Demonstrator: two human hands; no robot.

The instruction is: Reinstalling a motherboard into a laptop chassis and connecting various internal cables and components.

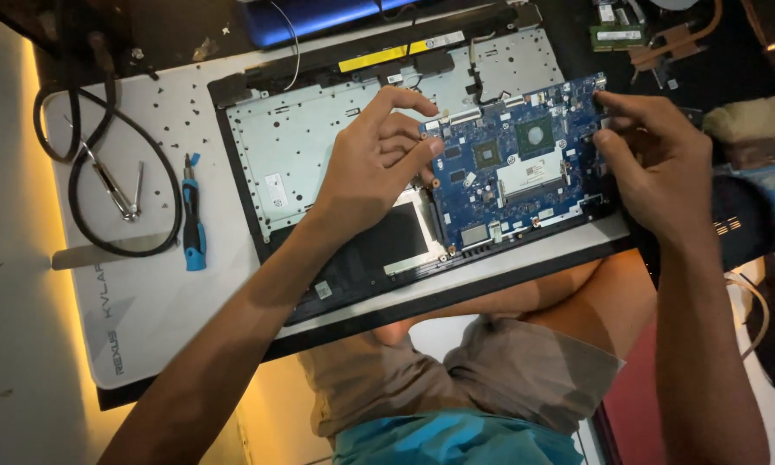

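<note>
**Both hands on the blue board**

The left hand [366, 176] pinches the left edge of the blue board [517, 164] between thumb and fingers. The right hand [654, 168] grips its right edge, fingers closed on the upper corner. The board sits right of centre in the frame, over the open laptop shell [301, 138]; whether it rests in the shell or is just lifted clear, I cannot tell. It looks light, thin and stiff, yet fragile: chips and connectors crowd its face, so the bare edges are probably the safe hold. A screwdriver [193, 215] and tweezers [116, 191] lie at left on the white mat [146, 319], inside a cable [159, 164] loop. Small screws dot the worktop's mat.
</note>
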